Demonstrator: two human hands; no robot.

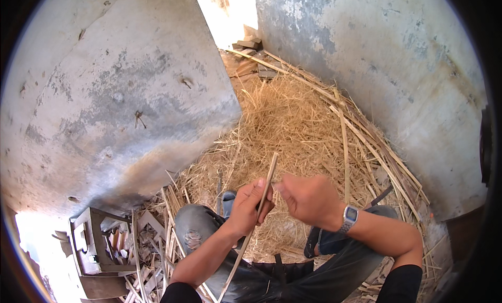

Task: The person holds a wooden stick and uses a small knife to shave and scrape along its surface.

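Nearest, toward six o'clock, the person's faded dark trousers [342, 271] spread into two bent knees, the one at seven o'clock worn through at the cloth. A slim wooden strip [241, 255] rises from the lower edge between six and seven o'clock, slants over the lap and ends just past the middle of the view, leaning toward one o'clock. The left hand [250, 206] pinches it between thumb and curled fingers below its upper end. Just beside it, toward five o'clock, the right hand [309, 198] is curled, knuckles up; I cannot tell whether its fingers pinch anything. A silver watch [350, 217] circles that wrist. At eight o'clock stands an angular frame [99, 250], with wood scraps [151, 256] beside it. Beyond the hands, straw-coloured shavings [293, 128] cover the floor, bordered from one to four o'clock by long strips [368, 141]. Patchy grey walls rise at ten o'clock and two o'clock; small wood blocks [248, 44] sit farthest, at twelve.
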